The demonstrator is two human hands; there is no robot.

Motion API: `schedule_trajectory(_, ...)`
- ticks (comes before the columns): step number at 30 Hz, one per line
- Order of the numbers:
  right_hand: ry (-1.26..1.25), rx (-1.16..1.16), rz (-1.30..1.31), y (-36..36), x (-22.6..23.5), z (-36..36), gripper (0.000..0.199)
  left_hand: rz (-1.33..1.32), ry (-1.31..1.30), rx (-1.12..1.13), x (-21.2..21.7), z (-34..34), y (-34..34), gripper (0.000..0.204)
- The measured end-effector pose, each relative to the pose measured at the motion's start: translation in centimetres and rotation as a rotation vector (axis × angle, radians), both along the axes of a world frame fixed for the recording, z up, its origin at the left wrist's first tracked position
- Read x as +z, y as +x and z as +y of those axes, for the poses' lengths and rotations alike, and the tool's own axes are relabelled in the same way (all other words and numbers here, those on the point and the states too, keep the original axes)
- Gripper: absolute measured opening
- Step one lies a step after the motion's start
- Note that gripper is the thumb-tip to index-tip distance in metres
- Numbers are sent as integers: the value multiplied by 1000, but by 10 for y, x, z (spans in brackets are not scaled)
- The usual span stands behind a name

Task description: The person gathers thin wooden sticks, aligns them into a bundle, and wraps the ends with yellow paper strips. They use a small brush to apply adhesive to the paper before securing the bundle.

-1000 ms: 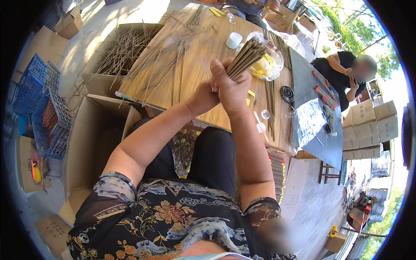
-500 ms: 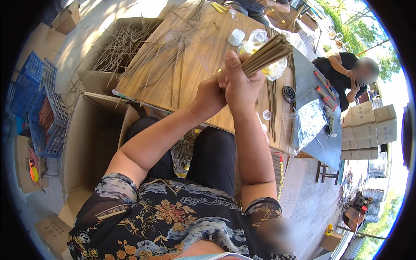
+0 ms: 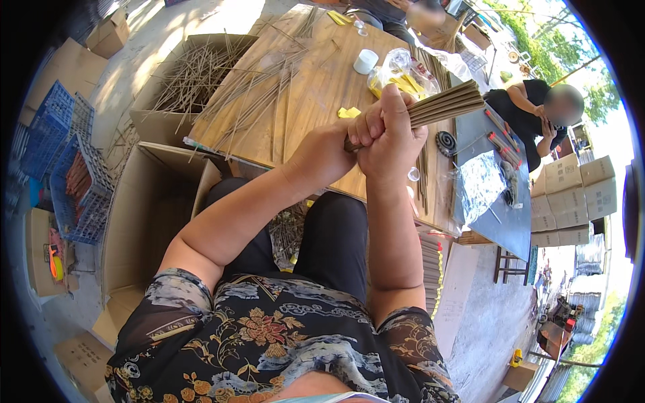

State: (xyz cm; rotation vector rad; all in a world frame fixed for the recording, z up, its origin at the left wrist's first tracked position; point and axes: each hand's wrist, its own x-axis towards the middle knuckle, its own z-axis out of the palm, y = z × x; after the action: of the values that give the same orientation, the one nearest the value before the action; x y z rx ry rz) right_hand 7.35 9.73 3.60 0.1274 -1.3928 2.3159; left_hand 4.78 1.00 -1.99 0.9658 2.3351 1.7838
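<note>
Stick bundle (image 3: 443,107), clasped by both hands, above wooden table (image 3: 316,101)

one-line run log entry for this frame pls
left hand: grip shut on stick bundle | right hand: grip shut on stick bundle | bundle: tilted, above wooden table | loose sticks: on table

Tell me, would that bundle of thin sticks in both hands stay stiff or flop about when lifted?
Probably stiff: the bundle of sticks juts straight out past the right hand and left hand without sagging. Single sticks likely slip free, like the loose sticks scattered on the table.
</note>
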Motion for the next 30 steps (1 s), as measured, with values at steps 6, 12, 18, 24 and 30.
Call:
schedule_trajectory(6, 48, 168, 50, 8, 5, 8, 27, -139, 44, -288, -4, -5, -6, 11)
schedule_trajectory(12, 371, -49, -56, -14, -8, 0, 28, -87, 105, -202, -40, 16, -39, 17)
schedule_trajectory(18, 423, 3, -65, -29, -20, 3, 27, -116, 118, -242, -55, 25, -54, 22)
schedule_trajectory(24, 214, -85, -66, -32, -14, 4, 26, -107, 32, -118, -44, 20, -44, 21)
schedule_trajectory(30, 48, -138, -17, -9, 6, -6, 27, 39, 200, 158, -16, 13, -1, 19)
